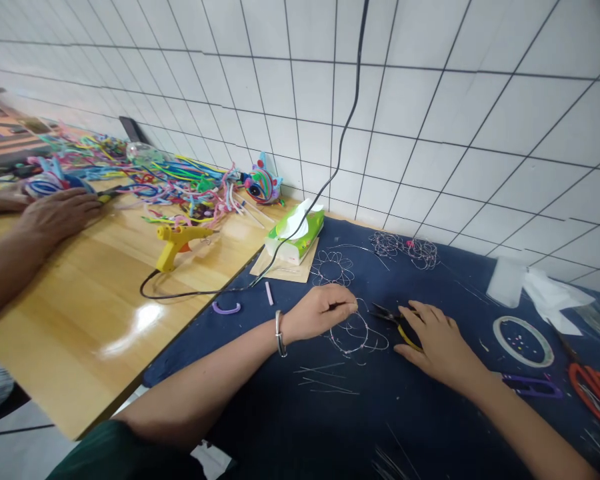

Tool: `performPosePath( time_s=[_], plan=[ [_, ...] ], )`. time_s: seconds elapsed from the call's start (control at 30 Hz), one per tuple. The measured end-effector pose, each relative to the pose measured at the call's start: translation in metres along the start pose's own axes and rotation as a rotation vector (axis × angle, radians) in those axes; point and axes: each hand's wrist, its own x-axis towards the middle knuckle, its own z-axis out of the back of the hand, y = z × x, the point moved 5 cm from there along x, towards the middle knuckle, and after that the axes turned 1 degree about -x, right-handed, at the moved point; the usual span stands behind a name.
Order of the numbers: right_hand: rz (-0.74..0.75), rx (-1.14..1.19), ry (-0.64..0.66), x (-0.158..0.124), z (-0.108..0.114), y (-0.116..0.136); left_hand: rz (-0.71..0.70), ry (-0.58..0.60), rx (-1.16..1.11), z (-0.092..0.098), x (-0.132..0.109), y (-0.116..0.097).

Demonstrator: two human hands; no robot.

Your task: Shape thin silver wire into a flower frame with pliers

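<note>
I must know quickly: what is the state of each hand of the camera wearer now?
Left hand: closed in a pinch, holding the beaded wire ring.
Right hand: partly closed, holding the pliers by the handles.

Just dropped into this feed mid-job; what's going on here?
The person's left hand pinches a thin silvery wire ring with small pinkish beads over the dark blue cloth. The right hand holds yellow-handled pliers with black metal tips, the tips close to the ring. At the picture's left, a co-worker's hand rests against a rounded blue, white and red craft piece.
</note>
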Motion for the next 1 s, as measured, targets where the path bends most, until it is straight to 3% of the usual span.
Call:
performPosePath(
  time_s=[0.2,0.37,0.53,0.7,0.83,1.0],
  plan=[
    [-0.004,-0.077,-0.032,-0.015,-0.008,0.014,0.004,-0.015,-0.018,0.000,0.000,0.003],
    [0.021,0.012,-0.116,-0.014,-0.007,0.009,-0.004,0.008,-0.002,-0.003,0.000,0.000],
    [-0.107,0.331,-0.135,-0.021,-0.001,0.001,-0.010,0.029,0.032,-0.007,0.000,0.001],
    [-0.336,0.753,0.079,-0.024,0.003,0.005,-0.041,0.045,0.073,-0.012,0.000,0.002],
    [-0.180,0.746,0.074,-0.021,0.010,0.019,-0.070,0.055,0.110,-0.015,0.000,0.001],
    [0.043,0.558,-0.096,-0.013,0.018,0.032,-0.088,0.072,0.133,-0.017,0.000,0.001]
  ],
)
